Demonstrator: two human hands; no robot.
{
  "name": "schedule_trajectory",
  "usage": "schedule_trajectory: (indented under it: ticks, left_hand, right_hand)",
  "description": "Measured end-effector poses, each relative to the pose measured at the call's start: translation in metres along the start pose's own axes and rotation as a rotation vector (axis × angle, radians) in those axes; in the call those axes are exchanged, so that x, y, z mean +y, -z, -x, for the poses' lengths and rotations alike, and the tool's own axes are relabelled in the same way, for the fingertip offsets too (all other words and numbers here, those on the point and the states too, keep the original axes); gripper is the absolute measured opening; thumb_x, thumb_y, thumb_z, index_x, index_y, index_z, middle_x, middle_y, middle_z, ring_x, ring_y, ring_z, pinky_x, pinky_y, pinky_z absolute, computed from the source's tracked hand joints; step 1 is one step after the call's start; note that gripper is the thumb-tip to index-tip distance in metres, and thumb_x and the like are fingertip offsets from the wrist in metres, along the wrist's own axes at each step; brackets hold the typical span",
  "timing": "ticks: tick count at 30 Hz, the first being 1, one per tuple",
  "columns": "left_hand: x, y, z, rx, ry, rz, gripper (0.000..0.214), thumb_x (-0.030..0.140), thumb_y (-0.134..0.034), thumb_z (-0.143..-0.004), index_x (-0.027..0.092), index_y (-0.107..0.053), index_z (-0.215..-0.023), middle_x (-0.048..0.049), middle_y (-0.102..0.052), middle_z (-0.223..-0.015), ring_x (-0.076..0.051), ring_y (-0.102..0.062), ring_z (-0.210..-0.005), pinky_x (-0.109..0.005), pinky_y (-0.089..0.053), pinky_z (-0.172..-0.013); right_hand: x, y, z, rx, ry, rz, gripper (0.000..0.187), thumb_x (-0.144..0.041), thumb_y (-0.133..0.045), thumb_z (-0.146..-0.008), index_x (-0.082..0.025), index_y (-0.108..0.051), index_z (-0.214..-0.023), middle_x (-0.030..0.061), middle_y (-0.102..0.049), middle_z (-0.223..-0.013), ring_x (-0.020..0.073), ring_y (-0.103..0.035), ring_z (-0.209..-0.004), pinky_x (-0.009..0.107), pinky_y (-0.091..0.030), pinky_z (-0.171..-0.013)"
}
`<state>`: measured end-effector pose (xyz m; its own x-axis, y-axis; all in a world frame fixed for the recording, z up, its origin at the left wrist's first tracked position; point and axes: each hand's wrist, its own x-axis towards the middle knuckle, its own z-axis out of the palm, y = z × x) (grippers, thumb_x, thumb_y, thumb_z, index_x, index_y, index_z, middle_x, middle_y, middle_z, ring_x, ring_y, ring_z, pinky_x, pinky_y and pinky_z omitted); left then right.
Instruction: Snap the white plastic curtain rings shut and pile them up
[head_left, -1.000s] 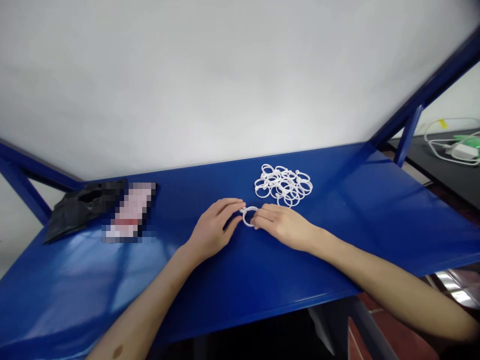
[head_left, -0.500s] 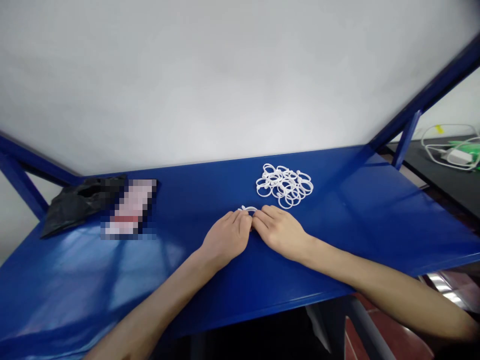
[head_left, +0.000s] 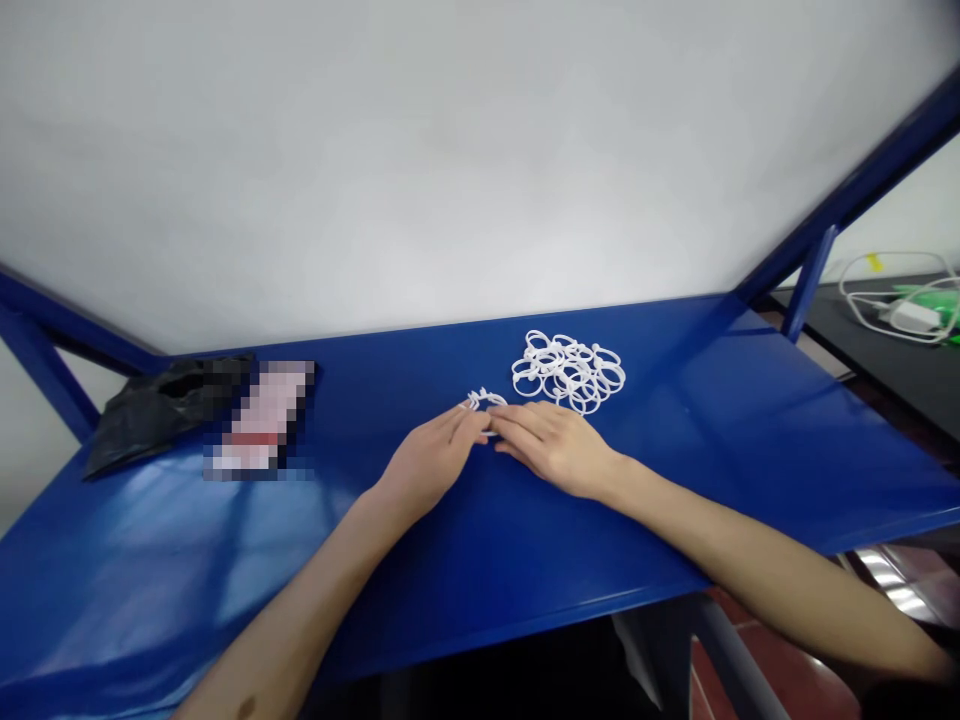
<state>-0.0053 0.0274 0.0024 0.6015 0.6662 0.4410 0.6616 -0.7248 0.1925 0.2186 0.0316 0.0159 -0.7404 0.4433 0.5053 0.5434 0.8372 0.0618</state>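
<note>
Over the middle of the blue table (head_left: pixel 525 560) my two hands meet at a small bunch of white plastic rings (head_left: pixel 478 400). My left hand (head_left: pixel 427 460) is closed, pinching the bunch between thumb and fingers. From the other side, my right hand (head_left: pixel 559 447) grips at the same bunch, its fingers straighter and lying close together. My fingers hide the near part of these rings. Just beyond my right hand lies a loose pile of similar white rings (head_left: pixel 568 372), which have small knobs on them.
At the left of the table are a crumpled black plastic bag (head_left: pixel 157 408) and a blurred-out flat pinkish thing (head_left: pixel 262 415). Blue frame bars (head_left: pixel 810 285) rise at both sides, with a pale wall behind. A black surface at the right holds a white cable (head_left: pixel 862 320).
My left hand has shifted slightly left, and my right hand's fingers have straightened from a tighter curl. More of the held rings shows above my fingers. The pile stays put.
</note>
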Motion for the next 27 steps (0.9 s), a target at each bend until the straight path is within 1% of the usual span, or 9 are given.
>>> schedule_trajectory:
  ticks: [1, 3, 6, 9, 11, 13, 17, 22, 27]
  left_hand:
    - [-0.006, 0.001, 0.002, 0.003, 0.029, 0.015, 0.028, 0.019, -0.034, -0.103, 0.019, -0.062, -0.111, -0.0046, -0.070, -0.100, -0.017, -0.067, -0.093, -0.029, -0.055, -0.084]
    - [-0.019, 0.004, 0.005, -0.007, 0.104, 0.009, 0.033, 0.015, -0.034, -0.101, 0.020, -0.063, -0.116, -0.0056, -0.070, -0.108, -0.017, -0.067, -0.098, -0.030, -0.054, -0.088]
    - [-0.038, 0.010, 0.009, -0.105, 0.222, -0.035, 0.038, 0.009, -0.034, -0.096, 0.021, -0.067, -0.112, -0.0068, -0.068, -0.116, -0.019, -0.064, -0.106, -0.034, -0.052, -0.095]
    - [-0.051, 0.016, 0.009, -0.161, 0.272, -0.108, 0.030, 0.014, -0.043, -0.096, 0.021, -0.069, -0.108, -0.0085, -0.070, -0.114, -0.025, -0.060, -0.111, -0.043, -0.048, -0.102]
    - [-0.054, 0.020, 0.008, -0.180, 0.289, -0.181, 0.021, 0.025, -0.051, -0.096, 0.021, -0.070, -0.105, -0.0094, -0.071, -0.113, -0.028, -0.059, -0.110, -0.045, -0.049, -0.097]
    - [-0.053, 0.024, 0.007, -0.216, 0.306, -0.256, 0.020, 0.030, -0.052, -0.097, 0.022, -0.070, -0.099, -0.0089, -0.072, -0.109, -0.029, -0.060, -0.102, -0.043, -0.049, -0.089]
    - [-0.049, 0.033, 0.004, -0.265, 0.354, -0.309, 0.026, 0.025, -0.046, -0.098, 0.023, -0.070, -0.088, -0.0072, -0.074, -0.099, -0.027, -0.062, -0.094, -0.041, -0.045, -0.079]
    - [-0.053, 0.035, 0.004, -0.260, 0.395, -0.314, 0.031, 0.015, -0.043, -0.094, 0.025, -0.072, -0.099, -0.0070, -0.074, -0.103, -0.027, -0.063, -0.096, -0.040, -0.043, -0.078]
    - [-0.054, 0.031, 0.007, -0.263, 0.396, -0.428, 0.033, 0.021, -0.039, -0.098, 0.022, -0.071, -0.107, -0.0101, -0.073, -0.108, -0.029, -0.065, -0.098, -0.042, -0.044, -0.079]
  right_hand:
    - [0.006, 0.000, 0.000, 0.021, -0.021, -0.014, 0.027, -0.028, -0.046, -0.106, -0.013, -0.062, -0.122, 0.0130, -0.068, -0.124, 0.0207, -0.064, -0.100, 0.035, -0.055, -0.082]
    - [0.022, 0.001, 0.001, 0.045, -0.133, 0.000, 0.033, -0.031, -0.050, -0.104, -0.014, -0.058, -0.131, 0.0160, -0.062, -0.134, 0.0254, -0.061, -0.114, 0.042, -0.054, -0.092]
    - [0.049, 0.003, 0.006, 0.019, -0.344, 0.068, 0.035, -0.030, -0.057, -0.099, -0.012, -0.060, -0.129, 0.0210, -0.060, -0.135, 0.0337, -0.055, -0.122, 0.054, -0.049, -0.099]
    - [0.072, 0.001, 0.015, -0.025, -0.415, 0.105, 0.030, -0.031, -0.062, -0.096, -0.015, -0.067, -0.121, 0.0195, -0.062, -0.131, 0.0369, -0.051, -0.123, 0.058, -0.048, -0.097]
    - [0.081, -0.001, 0.019, -0.031, -0.413, 0.105, 0.022, -0.029, -0.060, -0.097, -0.016, -0.070, -0.111, 0.0173, -0.064, -0.127, 0.0351, -0.052, -0.118, 0.055, -0.050, -0.092]
    - [0.084, -0.003, 0.021, -0.024, -0.388, 0.088, 0.018, -0.027, -0.058, -0.098, -0.016, -0.072, -0.101, 0.0159, -0.067, -0.122, 0.0323, -0.054, -0.111, 0.050, -0.051, -0.089]
    - [0.080, 0.000, 0.018, -0.030, -0.302, 0.019, 0.017, -0.023, -0.057, -0.099, -0.015, -0.071, -0.093, 0.0126, -0.072, -0.107, 0.0273, -0.055, -0.099, 0.044, -0.050, -0.087]
    - [0.072, 0.004, 0.013, -0.013, -0.281, -0.024, 0.019, -0.026, -0.053, -0.102, -0.016, -0.068, -0.095, 0.0112, -0.072, -0.099, 0.0244, -0.058, -0.091, 0.040, -0.049, -0.082]
    - [0.068, 0.005, 0.012, -0.014, -0.291, -0.075, 0.022, -0.026, -0.048, -0.104, -0.016, -0.066, -0.098, 0.0116, -0.071, -0.099, 0.0233, -0.062, -0.090, 0.038, -0.051, -0.081]
